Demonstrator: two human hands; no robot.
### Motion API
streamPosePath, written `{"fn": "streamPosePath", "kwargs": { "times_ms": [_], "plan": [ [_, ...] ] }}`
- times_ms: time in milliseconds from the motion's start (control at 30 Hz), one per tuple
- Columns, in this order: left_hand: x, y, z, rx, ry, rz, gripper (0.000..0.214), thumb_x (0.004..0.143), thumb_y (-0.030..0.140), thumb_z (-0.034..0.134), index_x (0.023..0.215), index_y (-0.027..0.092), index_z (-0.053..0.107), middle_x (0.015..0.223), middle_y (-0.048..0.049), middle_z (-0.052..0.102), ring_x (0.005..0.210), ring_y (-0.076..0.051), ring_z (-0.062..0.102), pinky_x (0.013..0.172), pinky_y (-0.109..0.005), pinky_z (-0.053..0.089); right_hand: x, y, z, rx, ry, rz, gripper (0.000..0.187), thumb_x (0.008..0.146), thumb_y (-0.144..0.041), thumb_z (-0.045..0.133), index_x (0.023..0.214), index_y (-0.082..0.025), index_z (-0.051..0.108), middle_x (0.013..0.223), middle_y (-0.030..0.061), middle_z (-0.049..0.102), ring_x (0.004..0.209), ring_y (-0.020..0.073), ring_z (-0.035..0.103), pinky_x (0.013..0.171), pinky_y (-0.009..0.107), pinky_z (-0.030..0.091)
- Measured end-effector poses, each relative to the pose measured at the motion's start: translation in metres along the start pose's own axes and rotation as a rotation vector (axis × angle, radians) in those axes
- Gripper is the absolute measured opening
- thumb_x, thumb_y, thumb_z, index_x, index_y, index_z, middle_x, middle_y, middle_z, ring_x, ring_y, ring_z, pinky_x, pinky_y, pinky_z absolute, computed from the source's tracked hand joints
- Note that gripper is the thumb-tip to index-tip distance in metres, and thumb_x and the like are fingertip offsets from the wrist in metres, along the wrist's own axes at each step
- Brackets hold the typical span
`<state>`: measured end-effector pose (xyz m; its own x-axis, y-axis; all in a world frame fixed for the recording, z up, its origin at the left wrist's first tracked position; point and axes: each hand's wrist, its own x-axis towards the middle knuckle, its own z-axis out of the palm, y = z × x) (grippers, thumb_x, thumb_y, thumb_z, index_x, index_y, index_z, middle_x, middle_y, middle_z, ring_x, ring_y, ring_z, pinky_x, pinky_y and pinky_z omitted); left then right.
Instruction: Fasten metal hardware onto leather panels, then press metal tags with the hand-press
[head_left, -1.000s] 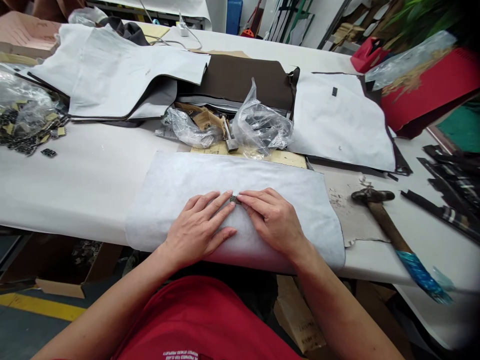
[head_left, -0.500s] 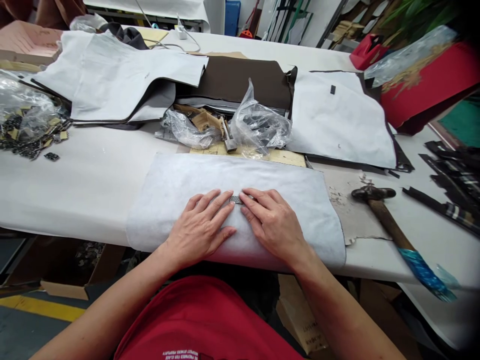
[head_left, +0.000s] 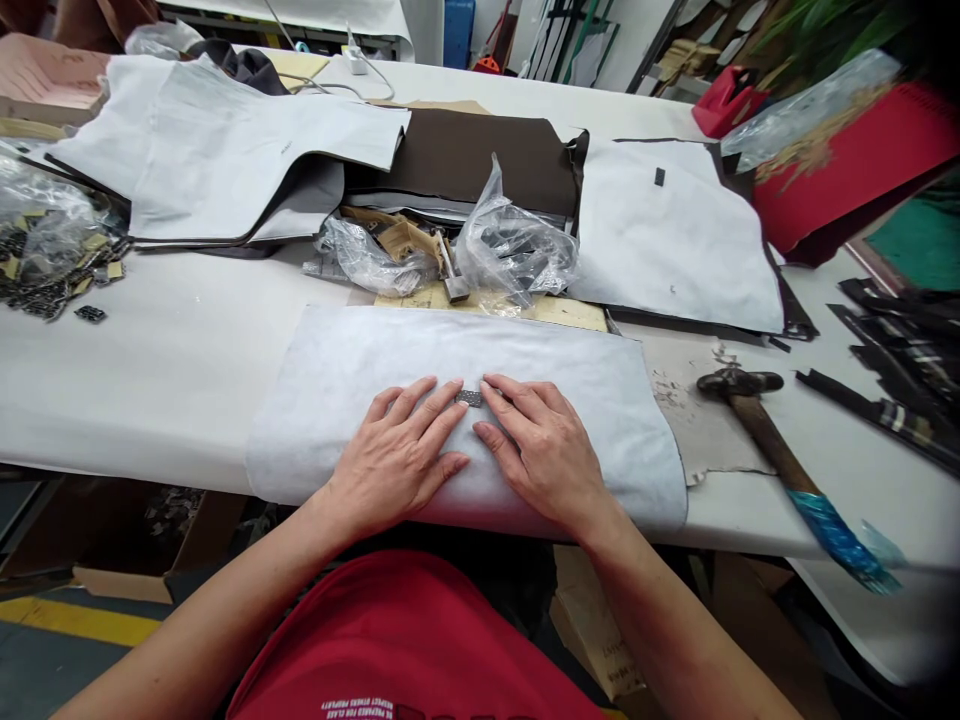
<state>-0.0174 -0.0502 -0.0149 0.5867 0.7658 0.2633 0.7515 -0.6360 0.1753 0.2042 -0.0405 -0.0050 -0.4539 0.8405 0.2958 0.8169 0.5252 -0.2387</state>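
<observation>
A pale grey sheet of material (head_left: 360,370) lies over the near edge of the white table (head_left: 165,370). Both my hands rest flat on it, fingers stretched forward. Between their fingertips sits a small dark metal piece (head_left: 470,398). My left hand (head_left: 401,455) touches its left end with the forefinger. My right hand (head_left: 540,450) touches its right end. Neither hand grips it; the fingers press down on the sheet around it.
A hammer (head_left: 765,440) with blue-taped handle lies to the right on torn cardboard. Clear plastic bags (head_left: 510,250) with parts sit behind the sheet. White and brown cut panels (head_left: 225,150) cover the far table. Small metal pieces (head_left: 45,280) lie at the left. Dark straps (head_left: 892,370) lie right.
The hands have barely moved; my right fingers have drawn slightly back from the metal piece, showing more of it. The view has shifted a little.
</observation>
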Motion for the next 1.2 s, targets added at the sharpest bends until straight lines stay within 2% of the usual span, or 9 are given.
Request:
{"fn": "streamPosePath", "kwargs": {
  "times_ms": [300,533,700,1200],
  "plan": [
    [-0.0007,0.0004,0.0022,0.018,0.000,0.013,0.051,0.105,0.046,0.045,0.148,0.020,0.052,0.159,-0.0086,0.046,0.146,-0.033,0.042,0.114,-0.050,0.036,0.0015,0.0006,0.0005,-0.001,-0.025,0.006,0.042,0.104,-0.038,0.054,0.142,-0.023,0.062,0.145,0.0060,0.061,0.117,0.0302,0.056,0.098,0.050,0.050],
    [-0.0010,0.0001,0.0008,0.007,0.013,0.021,0.050,0.104,0.045,0.048,0.149,0.023,0.052,0.160,-0.0080,0.046,0.146,-0.033,0.043,0.114,-0.050,0.036,-0.0035,-0.0020,0.0016,-0.030,0.015,0.018,0.048,0.105,-0.038,0.052,0.149,-0.019,0.055,0.148,0.0087,0.059,0.120,0.0311,0.055,0.097,0.049,0.048],
    [-0.0008,0.0004,0.0005,0.024,-0.002,0.012,0.053,0.105,0.047,0.044,0.152,0.021,0.049,0.161,-0.0075,0.044,0.146,-0.032,0.041,0.114,-0.048,0.035,-0.0039,-0.0042,0.0017,-0.078,-0.011,0.011,0.044,0.105,-0.040,0.053,0.144,-0.023,0.059,0.147,0.0062,0.059,0.119,0.0317,0.055,0.093,0.050,0.046],
    [-0.0013,0.0011,0.0005,0.051,0.002,0.028,0.050,0.106,0.045,0.044,0.148,0.020,0.053,0.160,-0.0078,0.045,0.146,-0.032,0.042,0.114,-0.048,0.036,-0.0005,-0.0023,0.0000,0.002,-0.015,0.056,0.041,0.105,-0.040,0.054,0.139,-0.019,0.064,0.144,0.0043,0.062,0.119,0.0272,0.055,0.099,0.045,0.047]
  ]
}}
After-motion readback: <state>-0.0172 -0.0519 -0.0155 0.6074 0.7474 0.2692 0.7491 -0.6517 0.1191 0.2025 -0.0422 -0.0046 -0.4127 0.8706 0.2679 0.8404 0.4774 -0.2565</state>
